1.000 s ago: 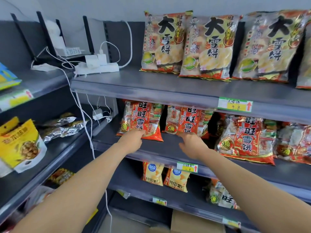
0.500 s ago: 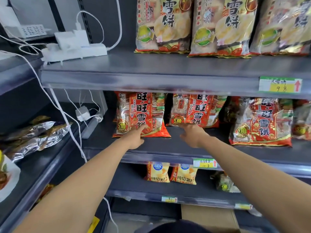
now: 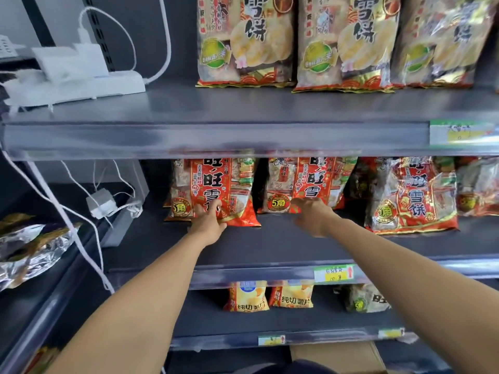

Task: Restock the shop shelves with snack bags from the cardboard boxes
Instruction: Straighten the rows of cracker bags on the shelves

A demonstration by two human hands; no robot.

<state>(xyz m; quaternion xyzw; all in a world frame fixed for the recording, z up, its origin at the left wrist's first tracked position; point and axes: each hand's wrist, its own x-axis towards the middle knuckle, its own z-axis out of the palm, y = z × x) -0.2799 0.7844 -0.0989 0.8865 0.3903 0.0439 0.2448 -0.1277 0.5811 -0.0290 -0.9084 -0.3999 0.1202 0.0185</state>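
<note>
As before, the left hand point(image 3: 208, 224) presses flat, unclenched fingers on the bag point(image 3: 216, 182) ahead; the right hand point(image 3: 310, 215), now blurred, reaches the neighbouring bag point(image 3: 307, 176), grip unreadable.

My right hand point(image 3: 310, 215) is smeared, so I can't read its fingers. The upper shelf point(image 3: 216, 139) hides the tops of the red bags point(image 3: 213, 190). The cardboard box point(image 3: 337, 357) runs off the bottom edge. The price tag point(image 3: 459, 132) up top is unreadable.
</note>
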